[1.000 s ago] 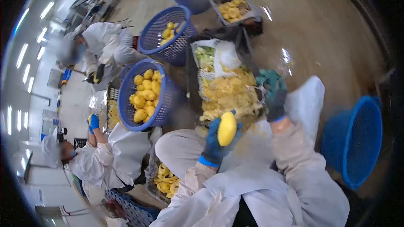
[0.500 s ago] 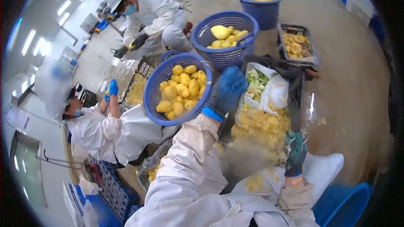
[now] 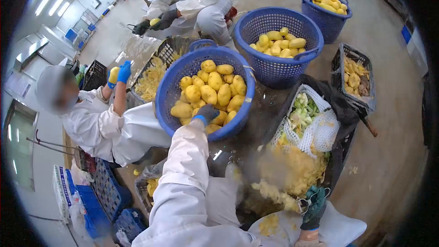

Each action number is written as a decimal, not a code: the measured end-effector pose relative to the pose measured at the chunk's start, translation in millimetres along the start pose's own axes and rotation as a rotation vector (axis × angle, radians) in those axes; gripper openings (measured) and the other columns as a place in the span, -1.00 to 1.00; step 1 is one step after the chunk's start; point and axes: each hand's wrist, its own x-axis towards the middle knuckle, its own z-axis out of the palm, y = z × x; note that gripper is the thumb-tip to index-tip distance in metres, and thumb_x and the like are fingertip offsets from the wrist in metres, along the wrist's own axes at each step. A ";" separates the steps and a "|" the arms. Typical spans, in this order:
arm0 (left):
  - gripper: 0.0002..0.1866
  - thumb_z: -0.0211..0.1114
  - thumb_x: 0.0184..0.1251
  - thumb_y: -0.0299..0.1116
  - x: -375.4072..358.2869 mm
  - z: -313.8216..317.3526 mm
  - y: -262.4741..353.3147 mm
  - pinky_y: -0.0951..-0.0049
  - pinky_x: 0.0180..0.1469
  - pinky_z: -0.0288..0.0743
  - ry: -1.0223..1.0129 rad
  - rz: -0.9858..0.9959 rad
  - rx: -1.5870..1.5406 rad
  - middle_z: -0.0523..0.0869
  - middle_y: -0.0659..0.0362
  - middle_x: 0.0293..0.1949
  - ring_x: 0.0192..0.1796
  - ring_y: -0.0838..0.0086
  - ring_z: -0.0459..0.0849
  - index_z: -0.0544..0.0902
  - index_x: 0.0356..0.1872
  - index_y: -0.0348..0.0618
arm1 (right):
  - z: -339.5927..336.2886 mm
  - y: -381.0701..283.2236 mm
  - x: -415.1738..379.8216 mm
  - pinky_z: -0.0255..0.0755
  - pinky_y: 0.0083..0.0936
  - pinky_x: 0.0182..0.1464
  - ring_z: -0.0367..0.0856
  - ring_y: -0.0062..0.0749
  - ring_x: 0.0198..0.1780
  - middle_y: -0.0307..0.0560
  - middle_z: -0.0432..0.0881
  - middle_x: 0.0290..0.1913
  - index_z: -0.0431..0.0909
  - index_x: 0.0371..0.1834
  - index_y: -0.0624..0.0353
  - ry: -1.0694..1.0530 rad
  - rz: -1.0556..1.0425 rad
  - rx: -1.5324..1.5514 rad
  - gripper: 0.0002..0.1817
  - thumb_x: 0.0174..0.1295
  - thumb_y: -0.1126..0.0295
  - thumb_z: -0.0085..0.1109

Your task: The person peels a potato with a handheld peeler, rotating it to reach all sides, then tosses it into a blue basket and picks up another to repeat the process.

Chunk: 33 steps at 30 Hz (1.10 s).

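Observation:
My left hand (image 3: 206,113), in a dark glove with a blue cuff, reaches into the near blue basket (image 3: 165,110) and touches the yellow potatoes (image 3: 209,95) there. Its fingertips are hidden among them. My right hand (image 3: 314,206), in a green glove, is closed around a small tool with a thin metal loop, which looks like a peeler (image 3: 302,205). It hovers over my white apron, beside a dark crate of pale yellow peelings (image 3: 292,167). White foam netting (image 3: 322,132) and green scraps (image 3: 302,112) lie at that crate's far end.
Beyond stand a second blue basket (image 3: 279,75) of potatoes, a third basket (image 3: 322,23) and a small black crate (image 3: 338,71). One person (image 3: 100,123) sits at left holding a potato; another (image 3: 201,4) crouches behind. Blue crates (image 3: 109,187) stand at lower left.
My left hand has moved from beside the second basket, where it was empty with fingers extended, down into the near basket. The view has shifted. My right hand still holds the looped tool.

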 end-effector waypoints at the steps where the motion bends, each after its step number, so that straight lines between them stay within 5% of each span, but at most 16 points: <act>1: -0.36 0.37 -0.09 0.00 5.7 2.6 1.9 0.17 0.19 0.42 -0.122 0.046 0.000 0.62 -0.12 0.02 0.18 0.10 0.54 0.55 0.07 -0.08 | 1.4 2.3 2.3 0.37 -0.65 -0.41 0.49 -0.58 -0.44 -0.28 0.56 -0.47 0.55 -0.27 0.18 0.014 -0.005 -0.002 -0.67 0.37 0.10 0.05; 5: -0.28 0.44 -0.16 -0.04 -27.2 -5.2 58.6 0.14 0.25 0.40 -0.121 0.042 0.502 0.54 -0.06 0.15 0.22 0.07 0.49 0.50 0.16 0.05 | -9.2 15.7 14.9 0.36 -0.66 -0.43 0.48 -0.60 -0.46 -0.29 0.54 -0.47 0.54 -0.28 0.15 0.017 -0.001 0.004 -0.70 0.38 0.13 0.04; 11: -0.31 0.48 -0.17 -0.12 -16.1 -15.0 63.7 0.23 0.23 0.42 -0.311 0.078 0.554 0.56 -0.05 0.14 0.19 0.13 0.53 0.55 0.13 -0.02 | 1.1 11.4 13.4 0.37 -0.65 -0.43 0.48 -0.61 -0.46 -0.28 0.55 -0.47 0.53 -0.28 0.15 0.015 -0.035 -0.036 -0.72 0.38 0.16 0.04; 14: -0.37 0.44 -0.10 -0.11 -34.7 -26.3 74.5 0.25 0.20 0.43 -0.186 -0.035 0.480 0.58 -0.07 0.11 0.18 0.11 0.54 0.58 0.08 -0.14 | 9.0 3.3 6.2 0.37 -0.65 -0.43 0.47 -0.61 -0.47 -0.28 0.54 -0.46 0.53 -0.26 0.17 0.027 -0.021 0.014 -0.73 0.37 0.17 0.05; 18: -0.28 0.42 -0.03 0.03 -52.9 -47.9 57.6 0.26 0.12 0.47 0.005 -0.058 -0.088 0.59 -0.18 0.06 0.14 0.13 0.57 0.54 0.06 -0.36 | 4.5 -4.3 -5.2 0.37 -0.65 -0.43 0.47 -0.59 -0.47 -0.28 0.54 -0.46 0.54 -0.21 0.20 -0.028 0.037 0.034 -0.75 0.36 0.21 0.07; 22: -0.31 0.29 0.19 0.03 -126.8 -89.5 94.8 0.19 0.01 0.56 -0.156 0.203 -1.100 0.59 -0.05 0.06 0.04 0.16 0.61 0.44 0.14 -0.37 | -25.0 21.0 9.1 0.44 -0.61 -0.34 0.53 -0.51 -0.43 -0.10 0.59 -0.42 0.46 0.07 0.42 -0.306 -0.153 0.044 -0.53 0.35 0.17 0.05; 23: -0.38 0.30 0.23 -0.13 -160.1 -105.4 126.9 0.10 0.14 0.51 -0.315 0.204 -1.528 0.56 0.02 0.08 0.08 0.15 0.58 0.38 0.20 -0.32 | -14.2 9.5 -1.2 0.45 -0.58 -0.26 0.54 -0.48 -0.41 -0.09 0.57 -0.45 0.43 0.11 0.43 -0.332 -0.040 0.189 -0.53 0.34 0.20 0.04; 26: -0.36 0.26 0.26 -0.05 -243.9 -123.3 184.2 0.02 0.16 0.47 -0.745 0.070 -1.993 0.54 -0.01 0.11 0.13 0.12 0.54 0.34 0.25 -0.22 | -12.8 1.0 -12.8 0.47 -0.54 -0.14 0.52 -0.46 -0.42 -0.09 0.56 -0.48 0.45 0.07 0.44 -0.516 -0.095 0.309 -0.59 0.36 0.26 0.01; 27: -0.36 0.24 0.27 -0.02 -257.6 -116.0 190.5 0.01 0.16 0.47 -0.773 0.105 -2.046 0.52 -0.03 0.13 0.15 0.10 0.53 0.34 0.27 -0.18 | -11.7 -8.2 -15.8 0.50 -0.50 -0.07 0.52 -0.45 -0.42 -0.10 0.54 -0.50 0.51 -0.04 0.43 -0.631 0.027 0.532 -0.66 0.37 0.31 -0.02; 29: -0.35 0.19 0.30 0.04 -282.7 -99.4 205.1 -0.02 0.15 0.47 -0.844 0.172 -2.147 0.47 -0.08 0.19 0.19 0.07 0.50 0.32 0.30 -0.10 | -5.2 -23.6 -32.7 0.49 -0.49 -0.02 0.50 -0.47 -0.42 -0.14 0.54 -0.49 0.53 -0.11 0.40 -0.511 -0.050 0.588 -0.70 0.37 0.33 -0.03; 33: -0.33 0.15 0.30 0.14 -356.8 -46.7 232.3 0.02 0.05 0.57 -1.166 0.161 -2.197 0.43 -0.03 0.26 0.26 0.09 0.45 0.32 0.31 -0.02 | -3.2 -51.3 -58.1 0.42 -0.45 0.07 0.47 -0.48 -0.31 -0.15 0.55 -0.26 0.54 -0.02 0.27 -0.633 -0.539 0.205 -0.75 0.33 0.38 0.02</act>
